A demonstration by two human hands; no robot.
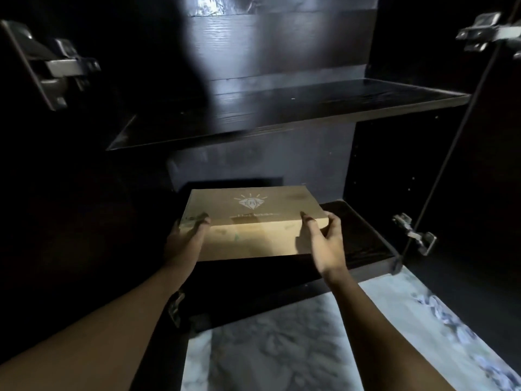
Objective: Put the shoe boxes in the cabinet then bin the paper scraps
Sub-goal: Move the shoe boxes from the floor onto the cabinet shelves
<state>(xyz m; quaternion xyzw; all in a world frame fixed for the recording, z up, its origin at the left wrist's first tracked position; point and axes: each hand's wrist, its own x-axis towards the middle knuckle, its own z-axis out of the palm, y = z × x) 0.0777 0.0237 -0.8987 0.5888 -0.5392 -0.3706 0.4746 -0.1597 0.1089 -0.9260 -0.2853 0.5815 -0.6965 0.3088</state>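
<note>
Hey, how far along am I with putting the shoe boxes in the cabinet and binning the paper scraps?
Done: nothing I can confirm. In hand: your left hand and right hand grip one brown shoe box at the cabinet's lower shelf, near its front edge. Left: push it in, then any other boxes and the scraps; neither scraps nor bin show here.

I see open room between the top of the box [253,213] and the upper shelf [282,114], where a hand could pass over it. The box fills the middle of the lower shelf [363,235], and a bare strip lies to its right, up to the side wall [394,165]. Left of the box is too dark to judge. My left hand [184,244] and right hand [324,244] grip its near corners. A hinge [414,234] juts out beside the shelf's right front corner.
</note>
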